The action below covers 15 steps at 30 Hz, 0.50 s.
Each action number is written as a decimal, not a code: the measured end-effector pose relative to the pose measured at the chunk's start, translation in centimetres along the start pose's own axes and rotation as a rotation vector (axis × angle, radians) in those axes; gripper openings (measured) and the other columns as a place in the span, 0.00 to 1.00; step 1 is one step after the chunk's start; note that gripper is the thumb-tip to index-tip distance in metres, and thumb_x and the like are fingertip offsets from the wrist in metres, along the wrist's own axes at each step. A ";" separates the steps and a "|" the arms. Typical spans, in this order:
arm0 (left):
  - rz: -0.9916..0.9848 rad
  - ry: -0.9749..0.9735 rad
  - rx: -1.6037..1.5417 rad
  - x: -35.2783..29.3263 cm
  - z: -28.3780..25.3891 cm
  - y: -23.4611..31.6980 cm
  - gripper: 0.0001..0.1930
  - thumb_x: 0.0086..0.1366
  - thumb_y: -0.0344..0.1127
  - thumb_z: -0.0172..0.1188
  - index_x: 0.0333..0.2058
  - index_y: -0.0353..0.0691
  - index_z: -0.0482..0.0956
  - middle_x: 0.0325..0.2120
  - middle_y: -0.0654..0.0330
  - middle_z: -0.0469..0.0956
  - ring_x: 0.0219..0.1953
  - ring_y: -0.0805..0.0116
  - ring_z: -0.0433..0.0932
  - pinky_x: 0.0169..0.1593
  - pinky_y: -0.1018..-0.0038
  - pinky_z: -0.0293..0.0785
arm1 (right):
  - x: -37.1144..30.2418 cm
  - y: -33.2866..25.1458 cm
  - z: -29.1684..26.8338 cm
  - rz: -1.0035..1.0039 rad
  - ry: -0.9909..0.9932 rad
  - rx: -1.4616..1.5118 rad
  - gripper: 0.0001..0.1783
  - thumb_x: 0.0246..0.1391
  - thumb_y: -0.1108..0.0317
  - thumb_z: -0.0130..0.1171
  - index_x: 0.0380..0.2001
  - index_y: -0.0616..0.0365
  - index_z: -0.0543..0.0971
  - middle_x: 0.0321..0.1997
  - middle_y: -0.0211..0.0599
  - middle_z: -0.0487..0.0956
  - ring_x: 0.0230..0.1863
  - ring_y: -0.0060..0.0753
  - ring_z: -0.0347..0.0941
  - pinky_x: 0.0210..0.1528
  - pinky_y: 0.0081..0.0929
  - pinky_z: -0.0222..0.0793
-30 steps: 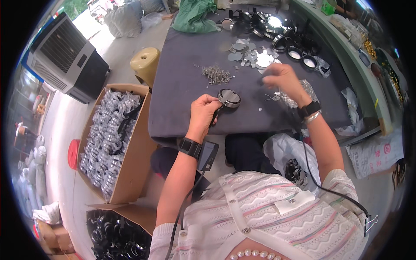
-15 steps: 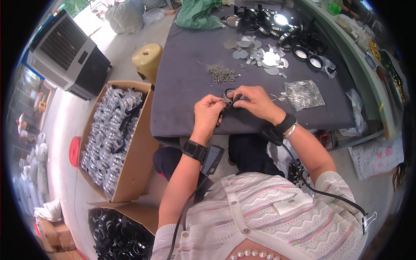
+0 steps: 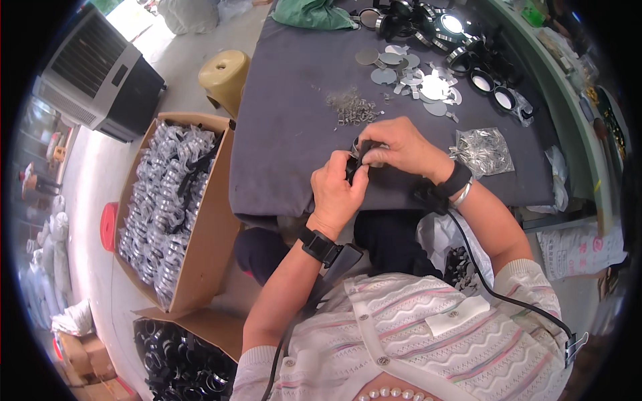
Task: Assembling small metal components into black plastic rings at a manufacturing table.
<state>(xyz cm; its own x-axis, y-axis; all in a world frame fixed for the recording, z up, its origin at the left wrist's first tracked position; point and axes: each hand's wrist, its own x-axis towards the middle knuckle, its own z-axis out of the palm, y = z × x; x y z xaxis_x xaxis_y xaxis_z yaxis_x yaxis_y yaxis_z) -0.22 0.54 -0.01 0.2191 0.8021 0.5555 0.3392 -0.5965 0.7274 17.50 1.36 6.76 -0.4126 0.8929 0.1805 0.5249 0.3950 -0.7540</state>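
Observation:
My left hand point(image 3: 338, 190) pinches a black strap point(image 3: 352, 167) near the front of the grey-covered table. Closed on the strap's upper part, my right hand point(image 3: 404, 150) meets the left at the fingertips. A small round black piece with a shiny rim shows at the strap's far side; the fingers hide most of it. Just beyond the hands lies a pile of tiny metal clasps point(image 3: 356, 110). To the right of my right hand rests a see-through bag of thin metal pins point(image 3: 483, 151). Flat silvery discs with tabs point(image 3: 435, 87) are scattered farther back.
Black round cases with straps point(image 3: 421, 37) crowd the table's far end, beside a green cloth bag point(image 3: 311, 15). On the floor at left stand a carton point(image 3: 221, 220) of plastic-wrapped pieces, a carton point(image 3: 214, 331) of black ones, a yellow stool point(image 3: 226, 75) and an air cooler point(image 3: 100, 73).
Both hands stay closed on the strap. My left hand has turned more upright and shifted slightly right, its fingers now closer to the right hand's. The view has shifted a little.

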 end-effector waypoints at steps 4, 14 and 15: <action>-0.016 0.022 -0.001 0.5 0.0 0.5 0.11 0.53 0.32 0.63 0.32 0.36 0.71 0.18 0.51 0.74 0.19 0.53 0.74 0.24 0.66 0.69 | 1.7 0.3 -0.9 -0.050 -0.066 0.021 0.10 0.40 0.71 0.65 0.29 0.60 0.76 0.22 0.32 0.77 0.26 0.22 0.75 0.29 0.23 0.69; -0.125 -0.055 -0.320 0.0 -1.1 -2.0 0.11 0.57 0.31 0.63 0.36 0.34 0.74 0.22 0.62 0.75 0.22 0.70 0.73 0.30 0.73 0.71 | -2.7 0.0 1.6 0.140 0.544 0.406 0.07 0.49 0.71 0.62 0.28 0.64 0.75 0.25 0.31 0.77 0.29 0.24 0.74 0.32 0.22 0.70; -0.277 -0.094 -0.501 0.0 -1.5 -1.3 0.10 0.57 0.29 0.63 0.36 0.33 0.74 0.24 0.68 0.73 0.25 0.76 0.70 0.31 0.78 0.70 | -3.7 -0.4 1.2 0.128 0.553 0.399 0.07 0.49 0.71 0.62 0.28 0.64 0.75 0.25 0.31 0.77 0.29 0.24 0.74 0.32 0.22 0.70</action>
<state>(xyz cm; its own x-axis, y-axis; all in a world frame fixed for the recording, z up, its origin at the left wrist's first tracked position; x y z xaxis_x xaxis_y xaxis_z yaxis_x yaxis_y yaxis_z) -2.07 1.29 -0.34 0.2719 0.9156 0.2961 -0.0737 -0.2870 0.9551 17.90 -2.33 5.61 0.1302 0.9480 0.2904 0.1869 0.2642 -0.9462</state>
